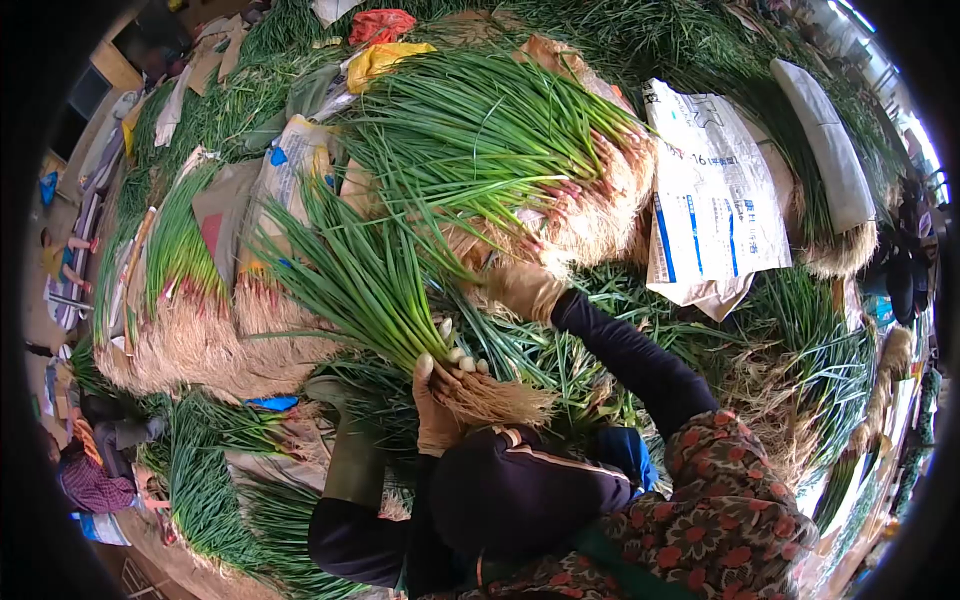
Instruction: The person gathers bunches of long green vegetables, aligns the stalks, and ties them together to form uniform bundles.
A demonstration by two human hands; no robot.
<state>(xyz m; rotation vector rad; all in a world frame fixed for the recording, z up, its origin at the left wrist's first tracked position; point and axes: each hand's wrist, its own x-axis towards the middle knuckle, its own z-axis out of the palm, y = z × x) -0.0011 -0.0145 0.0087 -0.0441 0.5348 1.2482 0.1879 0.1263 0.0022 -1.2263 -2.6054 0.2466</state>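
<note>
My left hand, in a tan glove, is wrapped round the base of a bunch of green onions. Its white bulbs and stringy roots stick out to the right, and its leaves spread to the upper left. My right hand, gloved too, is reached forward with its fingers closed on a few green onion stalks. Just beyond it lies a large pile of green onions, with pinkish bases and matted pale roots. The right fingertips are partly hidden.
A printed white sack lies right of the pile. More green onions with roots stand at left, near a sack. Loose leaves cover the ground. My boot is beside the left hand. Another person is at lower left.
</note>
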